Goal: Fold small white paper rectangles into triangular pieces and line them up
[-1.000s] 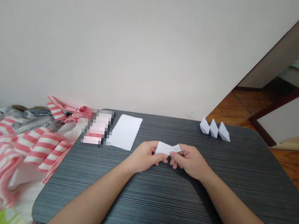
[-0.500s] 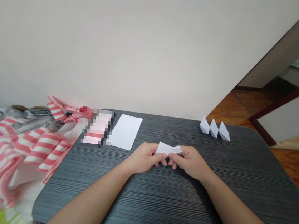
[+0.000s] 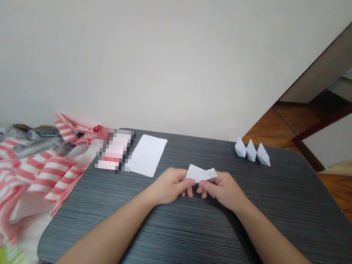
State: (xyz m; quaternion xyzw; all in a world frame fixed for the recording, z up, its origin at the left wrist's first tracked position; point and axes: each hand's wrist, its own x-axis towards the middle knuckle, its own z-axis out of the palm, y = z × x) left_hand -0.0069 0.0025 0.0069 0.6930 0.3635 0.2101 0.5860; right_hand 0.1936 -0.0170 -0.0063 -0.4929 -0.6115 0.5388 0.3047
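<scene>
Head view: the left hand (image 3: 169, 186) and right hand (image 3: 222, 190) each pinch an end of a folded white paper (image 3: 197, 173) between fingers and thumb, over the dark worktop (image 3: 163, 245). Steady, even pressure from both sides should keep its creases crisp.

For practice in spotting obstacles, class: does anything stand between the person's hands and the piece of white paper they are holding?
Nothing visible does: the left hand and the right hand are both directly on the folded white paper, with no object between them and it.
</scene>
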